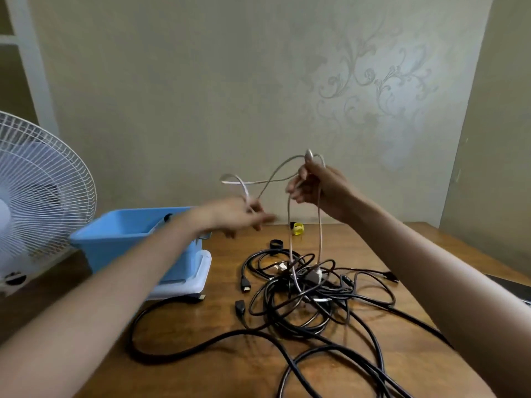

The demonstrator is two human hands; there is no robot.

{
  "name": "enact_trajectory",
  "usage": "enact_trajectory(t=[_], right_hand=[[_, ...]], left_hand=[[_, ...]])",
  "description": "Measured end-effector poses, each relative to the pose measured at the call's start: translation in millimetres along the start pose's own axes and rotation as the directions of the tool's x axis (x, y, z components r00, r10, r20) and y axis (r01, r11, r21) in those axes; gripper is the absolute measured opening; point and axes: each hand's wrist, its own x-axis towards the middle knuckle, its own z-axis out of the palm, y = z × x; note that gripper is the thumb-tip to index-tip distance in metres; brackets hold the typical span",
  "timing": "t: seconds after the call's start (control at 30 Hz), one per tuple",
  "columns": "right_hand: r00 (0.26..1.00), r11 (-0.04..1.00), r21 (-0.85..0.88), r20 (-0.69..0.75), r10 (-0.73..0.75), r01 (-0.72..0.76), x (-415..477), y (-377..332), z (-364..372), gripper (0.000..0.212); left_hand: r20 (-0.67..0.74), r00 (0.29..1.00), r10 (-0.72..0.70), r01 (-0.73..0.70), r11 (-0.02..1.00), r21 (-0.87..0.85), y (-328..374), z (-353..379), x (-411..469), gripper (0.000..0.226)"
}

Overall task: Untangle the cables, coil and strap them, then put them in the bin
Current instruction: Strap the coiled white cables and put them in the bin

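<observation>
Pinching a thin white cable [290, 165] up in the air, the fingers [300, 175] of the right hand [319, 188] are closed around it near the top of a tall loop, whose two strands hang down from that hand into the tangle below. The left hand [238, 215], blurred, has its fingers closed on the same white cable further along, where the cable crosses over itself and arcs up and back between the two hands. Both hands are raised above the wooden surface [201, 326], the left lower and nearer the bin. Under the right hand lies the pile of black cables [301, 294], knotted together in overlapping loops, with a few plugs sticking out at its left edge and long strands trailing toward the near edge of the surface. The blue bin [120, 239] stands at the left rear of the surface on a white lid [186, 285]. Behind the pile, near the wall, lie a yellow strap [298, 228] and a black strap [276, 243], apart from each other. A white fan [37, 196] stands at the far left.
</observation>
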Motion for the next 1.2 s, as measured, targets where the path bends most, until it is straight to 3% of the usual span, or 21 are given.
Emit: enact_trajectory(t=[0.1, 0.17, 0.23, 0.33, 0.4, 0.5, 0.63, 0.7, 0.77, 0.9, 0.97, 1.03, 1.13, 1.2], right_hand=[[0.994, 0.979, 0.184, 0.047, -0.095, 0.085, 5.7, -17.4, 20.2, 0.05], [0.987, 0.954, 0.263, 0.035, -0.159, 0.144, 7.0, -24.9, 24.5, 0.052], [0.982, 0.952, 0.252, 0.028, -0.187, 0.174, 4.6, -30.9, 21.0, 0.047], [0.982, 0.982, -0.02, 0.02, -0.19, 0.19, -4.1, -32.6, 4.3, 0.049], [0.985, 0.94, -0.297, 0.003, -0.173, 0.166, -8.0, -26.3, -10.7, 0.052], [0.994, 0.834, -0.541, 0.028, -0.107, 0.105, -9.2, -4.8, -25.3, 0.045], [0.994, 0.683, -0.729, 0.099, 0.052, 0.037, -14.3, 21.9, -10.8, 0.029], [0.993, 0.674, -0.737, 0.103, 0.051, 0.042, -13.7, 36.3, 0.7, 0.027], [1.0, 0.724, -0.69, -0.001, -0.015, 0.011, -10.8, 46.8, 7.7, 0.025], [0.99, 0.718, -0.689, -0.139, -0.005, -0.094, -3.6, 44.2, 4.0, 0.039], [0.984, 0.769, -0.626, -0.177, 0.022, -0.13, -1.3, 35.4, -3.7, 0.041], [0.976, 0.852, -0.495, -0.207, 0.074, -0.17, 0.5, 27.3, -12.5, 0.041], [0.962, 0.874, -0.421, -0.22, 0.16, -0.242, 0.3, 22.9, -24.1, 0.038], [0.948, 0.846, -0.436, -0.225, 0.227, -0.306, -2.3, 24.1, -31.5, 0.042]], left_hand=[[0.026, 0.992, 0.12, -0.12, 0.992, -0.029, 1.8, 48.6, 19.7, 0.037], [-0.058, 0.978, 0.2, -0.204, 0.974, -0.094, 0.7, 69.1, 27.4, 0.027], [-0.134, 0.975, 0.174, -0.192, 0.972, -0.134, -5.2, 77.3, 33.7, 0.031], [-0.192, 0.978, 0.087, -0.086, 0.996, 0.014, -11.6, 71.3, 38.1, 0.042], [-0.353, 0.935, -0.03, -0.027, 0.987, -0.156, -10.0, 51.4, 39.4, 0.047], [-0.55, 0.826, -0.125, -0.252, 0.791, -0.558, 2.9, 7.7, 38.7, 0.048], [-0.655, 0.754, 0.057, -0.597, 0.477, -0.646, 28.8, -26.0, 33.0, 0.036], [-0.713, 0.685, 0.149, -0.716, 0.321, -0.62, 42.8, -42.5, 31.0, 0.035], [-0.781, 0.6, 0.173, -0.792, 0.267, -0.55, 56.2, -62.0, 24.1, 0.037], [-0.866, 0.484, 0.124, -0.851, 0.297, -0.433, 54.4, -85.9, 9.8, 0.035], [-0.856, 0.516, 0.034, -0.816, 0.324, -0.479, 40.8, -82.0, 8.2, 0.033], [-0.786, 0.611, -0.096, -0.716, 0.357, -0.6, 26.4, -68.0, 10.4, 0.034], [-0.528, 0.823, -0.21, -0.45, 0.325, -0.832, 7.8, -34.3, 18.3, 0.035], [-0.301, 0.909, -0.288, -0.232, 0.25, -0.94, -6.0, -8.5, 24.3, 0.036]])
